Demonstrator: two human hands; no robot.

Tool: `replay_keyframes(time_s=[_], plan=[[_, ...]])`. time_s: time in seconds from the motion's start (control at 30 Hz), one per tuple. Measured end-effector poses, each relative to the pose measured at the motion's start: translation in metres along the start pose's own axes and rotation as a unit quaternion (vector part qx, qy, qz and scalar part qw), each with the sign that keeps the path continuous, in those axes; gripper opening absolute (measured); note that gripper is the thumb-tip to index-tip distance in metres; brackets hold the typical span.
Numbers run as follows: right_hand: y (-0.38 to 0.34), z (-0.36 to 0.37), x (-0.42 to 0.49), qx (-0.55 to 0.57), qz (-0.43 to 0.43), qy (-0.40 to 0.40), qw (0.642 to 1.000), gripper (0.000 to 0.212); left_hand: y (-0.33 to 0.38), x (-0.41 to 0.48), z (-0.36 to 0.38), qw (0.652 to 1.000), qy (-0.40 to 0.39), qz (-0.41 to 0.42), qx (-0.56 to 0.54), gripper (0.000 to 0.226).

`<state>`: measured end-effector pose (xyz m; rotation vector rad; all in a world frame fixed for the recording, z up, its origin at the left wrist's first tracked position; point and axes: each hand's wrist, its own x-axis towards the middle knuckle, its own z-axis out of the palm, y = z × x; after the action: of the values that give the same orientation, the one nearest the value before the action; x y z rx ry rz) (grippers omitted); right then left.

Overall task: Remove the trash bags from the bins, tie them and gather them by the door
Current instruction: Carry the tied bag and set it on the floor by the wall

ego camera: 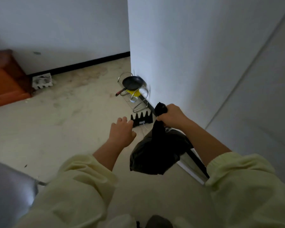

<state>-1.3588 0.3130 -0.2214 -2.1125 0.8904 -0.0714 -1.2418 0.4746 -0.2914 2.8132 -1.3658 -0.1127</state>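
The person's right grip [172,115] is clamped around the gathered neck of a black trash bag [155,153], which hangs below it beside the white wall [179,55]. The left grip [121,133] hovers just left of the bag, fingers loosely curled and holding nothing. Beyond them, a frying pan [132,83] sits on a wire rack [139,106].
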Motion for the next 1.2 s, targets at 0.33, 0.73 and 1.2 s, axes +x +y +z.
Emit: replay_keyframes(time_s=[0.33,0.73,1.2], plan=[[-0.165,0.093,0.207,-0.020,-0.109,-0.027,0.993,0.023,-0.196,0.131,-0.020,0.996,-0.014,-0.093,0.006,0.041],[-0.341,0.177,0.483,-0.046,-0.220,-0.041,0.974,0.020,-0.420,0.371,-0.058,0.977,0.000,-0.205,-0.052,0.039],[-0.485,0.268,0.823,-0.075,-0.225,-0.024,0.971,0.015,-0.653,0.675,-0.084,0.981,0.006,-0.191,-0.044,0.038]])
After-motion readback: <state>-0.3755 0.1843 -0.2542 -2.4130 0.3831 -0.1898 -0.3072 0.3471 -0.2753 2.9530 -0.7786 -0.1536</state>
